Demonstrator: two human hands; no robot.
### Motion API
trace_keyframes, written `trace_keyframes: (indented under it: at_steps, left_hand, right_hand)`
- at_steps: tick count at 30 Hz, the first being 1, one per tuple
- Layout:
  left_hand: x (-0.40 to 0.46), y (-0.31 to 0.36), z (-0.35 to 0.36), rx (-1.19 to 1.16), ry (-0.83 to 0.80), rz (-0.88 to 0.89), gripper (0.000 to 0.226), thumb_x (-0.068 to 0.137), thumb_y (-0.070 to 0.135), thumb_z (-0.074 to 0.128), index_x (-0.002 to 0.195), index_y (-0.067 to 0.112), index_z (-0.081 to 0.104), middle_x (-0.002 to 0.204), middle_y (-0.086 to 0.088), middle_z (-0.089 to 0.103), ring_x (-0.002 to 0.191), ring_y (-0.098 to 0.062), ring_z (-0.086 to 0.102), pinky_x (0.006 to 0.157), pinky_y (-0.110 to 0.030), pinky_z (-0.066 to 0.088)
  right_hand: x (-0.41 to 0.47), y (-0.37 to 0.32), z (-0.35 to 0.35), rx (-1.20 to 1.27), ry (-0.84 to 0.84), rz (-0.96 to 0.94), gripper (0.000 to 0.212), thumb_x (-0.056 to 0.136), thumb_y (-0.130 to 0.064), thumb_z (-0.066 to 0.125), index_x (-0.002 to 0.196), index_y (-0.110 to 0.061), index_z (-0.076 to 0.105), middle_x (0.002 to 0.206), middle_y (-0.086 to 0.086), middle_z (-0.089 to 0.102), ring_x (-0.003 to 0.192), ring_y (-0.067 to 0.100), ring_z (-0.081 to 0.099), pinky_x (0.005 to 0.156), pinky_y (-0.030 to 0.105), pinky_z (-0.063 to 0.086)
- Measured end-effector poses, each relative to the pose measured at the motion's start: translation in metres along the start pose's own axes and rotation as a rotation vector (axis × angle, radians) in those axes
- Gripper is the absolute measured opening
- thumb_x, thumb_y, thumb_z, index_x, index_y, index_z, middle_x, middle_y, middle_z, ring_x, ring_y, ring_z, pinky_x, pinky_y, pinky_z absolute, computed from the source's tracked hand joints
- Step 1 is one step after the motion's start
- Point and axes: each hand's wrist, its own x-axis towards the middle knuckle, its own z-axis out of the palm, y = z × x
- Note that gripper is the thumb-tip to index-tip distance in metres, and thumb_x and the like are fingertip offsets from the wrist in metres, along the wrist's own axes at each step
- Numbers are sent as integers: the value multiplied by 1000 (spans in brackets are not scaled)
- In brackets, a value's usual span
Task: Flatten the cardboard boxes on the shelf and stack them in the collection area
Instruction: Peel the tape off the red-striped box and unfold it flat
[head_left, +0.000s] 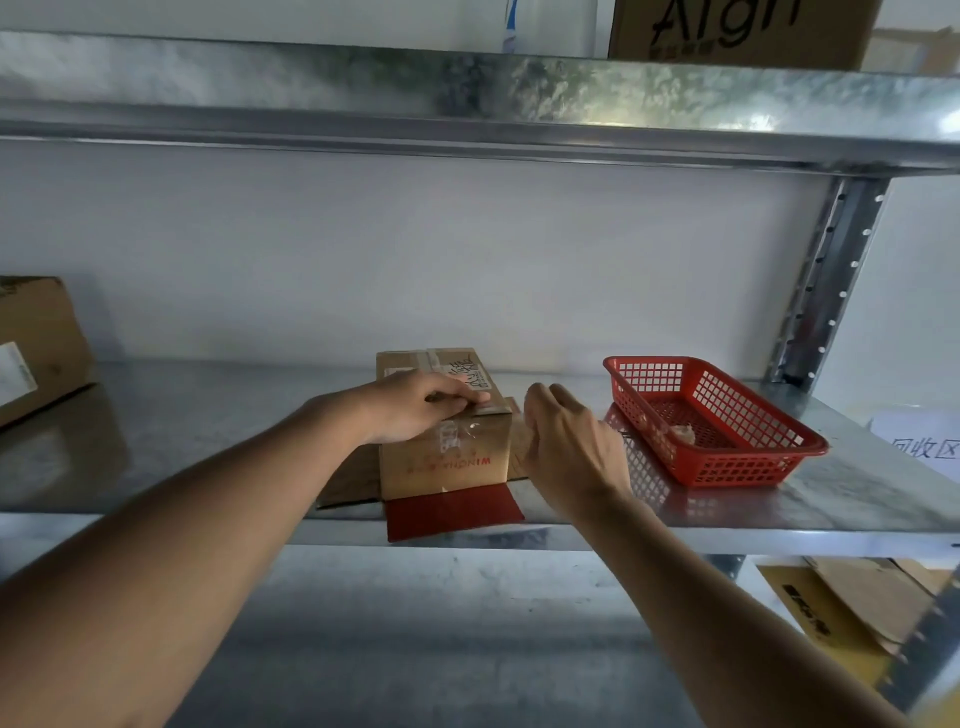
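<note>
Metal shelf (208, 441), small cardboard box (447, 447) — left hand (415, 405) gripping its top edge, right hand (571, 447) loose-fingered just beside, red basket (727, 415) nearby

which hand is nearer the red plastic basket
Right. The right hand hovers just left of the red plastic basket, not touching it; the left hand is farther left, holding the brown cardboard box.

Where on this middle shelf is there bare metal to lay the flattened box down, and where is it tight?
Bare shelf runs wide between the side carton and the box under the left hand. Tight: the right hand fills the narrow gap between box and red basket. A small patch lies between basket and paper sign.
</note>
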Motion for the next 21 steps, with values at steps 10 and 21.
trace_keyframes:
  at_steps: [10,21]
  left_hand:
    - [-1,1,3,-54,31,0,30,108,39,51,132,49,66,153,15,48,136,-15,45,104,-31,37]
    - [-1,-4,5,-81,38,8,31,108,39,51,133,51,64,158,20,42,148,-12,33,109,-24,20]
  right_hand:
    - [0,12,-9,395,8,267,10,88,-26,76,78,-24,79,71,-13,73,70,4,67,59,20,50]
    - [6,6,16,592,-99,364,16,88,-28,82,76,-20,75,64,-6,74,61,11,74,63,33,65]
